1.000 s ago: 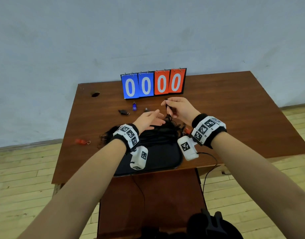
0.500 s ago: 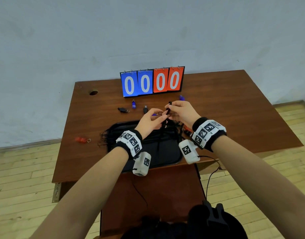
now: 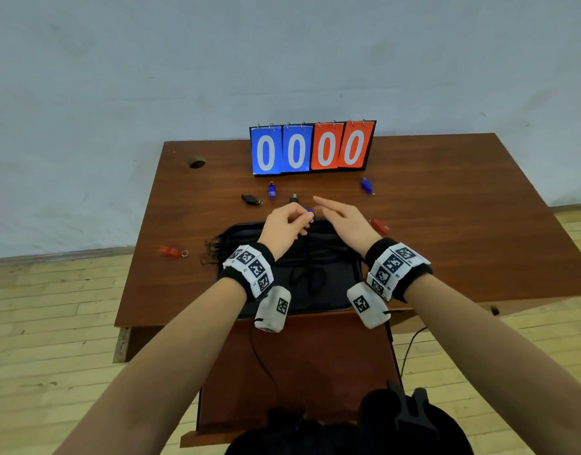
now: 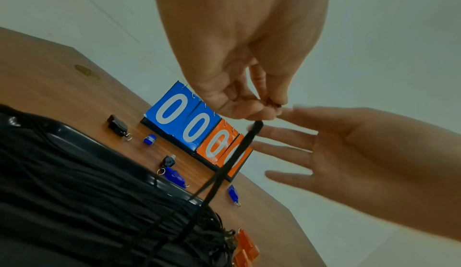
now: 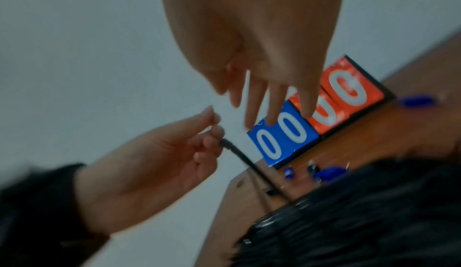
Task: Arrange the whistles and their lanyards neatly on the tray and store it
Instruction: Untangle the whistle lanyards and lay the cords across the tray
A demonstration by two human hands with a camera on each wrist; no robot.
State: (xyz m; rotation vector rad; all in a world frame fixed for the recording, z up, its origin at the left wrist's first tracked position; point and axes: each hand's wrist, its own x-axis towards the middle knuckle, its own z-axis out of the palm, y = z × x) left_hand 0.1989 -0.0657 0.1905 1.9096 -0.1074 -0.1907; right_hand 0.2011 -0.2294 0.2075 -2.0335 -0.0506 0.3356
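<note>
My left hand (image 3: 307, 218) hovers over the far edge of the black tray (image 3: 335, 302) and pinches the end of a black lanyard (image 4: 239, 153) between thumb and fingertips; the cord runs down taut to the heap of lanyards (image 4: 87, 202) on the tray. Just right of it my right hand (image 3: 326, 206) is spread, fingers straight, holding nothing. On the table beyond lie a black whistle (image 3: 250, 199), blue whistles (image 3: 272, 190) (image 3: 366, 184), a dark one (image 3: 294, 198) and red ones (image 3: 379, 225) (image 3: 169, 251). Another blue whistle (image 4: 174, 174) lies against the tray's far rim.
A flip scoreboard (image 3: 312, 147) reading 0000 stands at the back of the brown table (image 3: 463, 208). A round hole (image 3: 197, 164) is in the far left corner. Lanyard ends (image 3: 212, 254) spill over the tray's left rim. Behind is a pale wall.
The lanyard end has passed from my right hand to my left. My right hand has let go and spread its fingers; my left hand now pinches the cord.
</note>
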